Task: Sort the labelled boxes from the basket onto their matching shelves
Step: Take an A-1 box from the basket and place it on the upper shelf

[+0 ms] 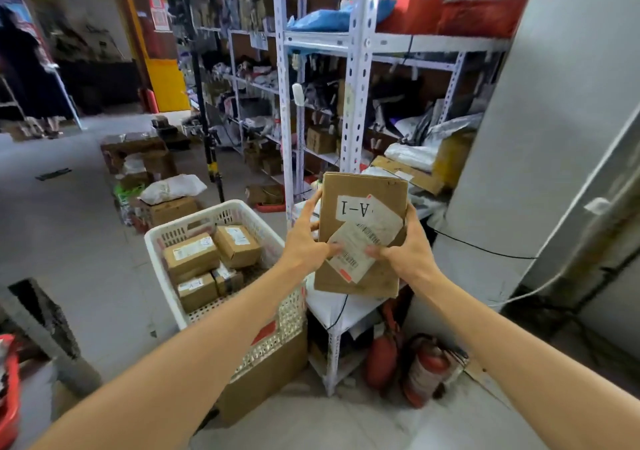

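Observation:
I hold a flat brown cardboard box (360,276) up in front of me with both hands; its white label reads "A-1" upside down, and a shipping label with a barcode is stuck below it. My left hand (306,241) grips its left edge, thumb on the face. My right hand (407,247) grips the right edge, thumb on the shipping label. Below left stands the white perforated basket (239,212), with several small labelled brown boxes (192,253) inside. The white metal shelving (356,78) rises straight behind the held box.
The basket sits on a large cardboard carton (273,370). Two red fire extinguishers (424,370) lie on the floor under a low shelf. A grey pillar (554,137) stands at right. Parcels (152,179) are piled on the floor behind the basket, beside a black tripod pole (207,130).

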Demonstrator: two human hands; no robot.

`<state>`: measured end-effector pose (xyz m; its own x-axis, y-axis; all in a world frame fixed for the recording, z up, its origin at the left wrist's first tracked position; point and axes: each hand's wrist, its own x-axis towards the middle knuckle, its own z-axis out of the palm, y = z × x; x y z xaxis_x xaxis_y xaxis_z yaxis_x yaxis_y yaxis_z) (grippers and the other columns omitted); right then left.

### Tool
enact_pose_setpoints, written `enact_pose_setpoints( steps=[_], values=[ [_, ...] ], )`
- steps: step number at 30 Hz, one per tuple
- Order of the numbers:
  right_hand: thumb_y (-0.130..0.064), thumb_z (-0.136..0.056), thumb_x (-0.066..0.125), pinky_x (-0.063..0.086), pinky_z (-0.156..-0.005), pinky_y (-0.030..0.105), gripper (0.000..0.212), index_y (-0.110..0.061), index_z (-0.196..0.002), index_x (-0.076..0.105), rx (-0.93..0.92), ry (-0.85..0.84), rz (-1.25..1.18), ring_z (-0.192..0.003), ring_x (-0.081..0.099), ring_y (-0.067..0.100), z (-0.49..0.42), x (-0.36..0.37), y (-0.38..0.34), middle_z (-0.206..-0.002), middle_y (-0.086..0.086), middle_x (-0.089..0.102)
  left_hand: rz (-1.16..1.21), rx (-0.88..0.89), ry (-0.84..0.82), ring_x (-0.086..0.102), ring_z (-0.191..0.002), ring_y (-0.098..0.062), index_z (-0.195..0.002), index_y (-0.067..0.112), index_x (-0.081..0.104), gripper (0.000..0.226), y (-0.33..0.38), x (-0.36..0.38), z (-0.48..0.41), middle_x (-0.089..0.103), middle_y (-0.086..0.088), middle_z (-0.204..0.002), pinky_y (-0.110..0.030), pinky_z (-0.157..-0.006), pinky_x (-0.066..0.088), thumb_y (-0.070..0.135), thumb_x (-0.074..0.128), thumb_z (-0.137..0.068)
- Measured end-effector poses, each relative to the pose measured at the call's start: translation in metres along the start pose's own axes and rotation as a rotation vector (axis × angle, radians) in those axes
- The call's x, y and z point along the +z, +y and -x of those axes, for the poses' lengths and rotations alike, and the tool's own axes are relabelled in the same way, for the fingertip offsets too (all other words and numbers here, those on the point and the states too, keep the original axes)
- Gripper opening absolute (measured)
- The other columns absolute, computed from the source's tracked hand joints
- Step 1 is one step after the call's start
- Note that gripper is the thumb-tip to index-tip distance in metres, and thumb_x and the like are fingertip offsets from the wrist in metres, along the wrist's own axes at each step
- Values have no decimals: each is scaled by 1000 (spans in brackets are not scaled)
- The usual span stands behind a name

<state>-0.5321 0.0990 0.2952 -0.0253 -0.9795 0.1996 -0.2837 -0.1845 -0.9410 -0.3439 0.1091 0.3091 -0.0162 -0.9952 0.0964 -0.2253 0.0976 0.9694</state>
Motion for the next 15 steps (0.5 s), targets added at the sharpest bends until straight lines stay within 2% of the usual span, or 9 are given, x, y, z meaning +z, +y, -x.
enact_pose_setpoints(
  steps=[2, 5, 7, 10, 13, 15],
  values=[
    [-2, -61, 86, 48, -99, 52, 108, -35, -145, 27, 1, 46, 15, -120, 54, 17, -4, -18, 4, -122, -6, 59, 0, 22, -40, 50, -112, -11, -147, 41, 24, 100, 7, 18, -13, 52, 15, -108, -21, -68, 55, -6, 75, -75],
    [-3, -61, 86, 48, -99, 52, 112, -39, -146, 23, 9, 114, 34, -121, 53, 16, -8, -51, 11, -126, -7, 58, -12, 39, -92, 52, -117, -16, -145, 43, 26, 101, 16, 51, -29, 54, 8, -117, -36, -81, 58, -6, 76, -74],
    [-1, -63, 85, 49, -98, 51, 113, -40, -148, 21, 11, 161, 37, -120, 53, 14, -9, -76, 16, -125, -9, 58, 5, 43, -151, 55, -116, -18, -145, 44, 25, 101, 24, 76, -40, 56, 4, -117, -34, -79, 59, -8, 75, -74],
    [2, -65, 83, 49, -99, 49, 110, -38, -148, 22, 22, 229, 49, -115, 53, 8, -11, -111, 21, -117, -15, 58, 36, 61, -218, 55, -114, -16, -146, 42, 26, 103, 34, 114, -57, 57, 4, -113, -32, -80, 57, -14, 71, -73],
    [4, -65, 82, 48, -100, 48, 110, -36, -148, 22, 24, 313, 72, -116, 52, 10, -11, -147, 28, -116, -15, 57, 55, 68, -295, 56, -114, -19, -149, 39, 23, 103, 47, 154, -69, 56, -5, -127, -41, -88, 56, -16, 69, -75],
    [6, -65, 81, 48, -100, 49, 109, -33, -149, 23, 27, 368, 75, -118, 51, 12, -7, -172, 33, -118, -13, 57, 38, 91, -333, 55, -118, -21, -149, 37, 23, 102, 56, 181, -76, 54, -4, -130, -40, -91, 54, -13, 71, -74]
  ],
)
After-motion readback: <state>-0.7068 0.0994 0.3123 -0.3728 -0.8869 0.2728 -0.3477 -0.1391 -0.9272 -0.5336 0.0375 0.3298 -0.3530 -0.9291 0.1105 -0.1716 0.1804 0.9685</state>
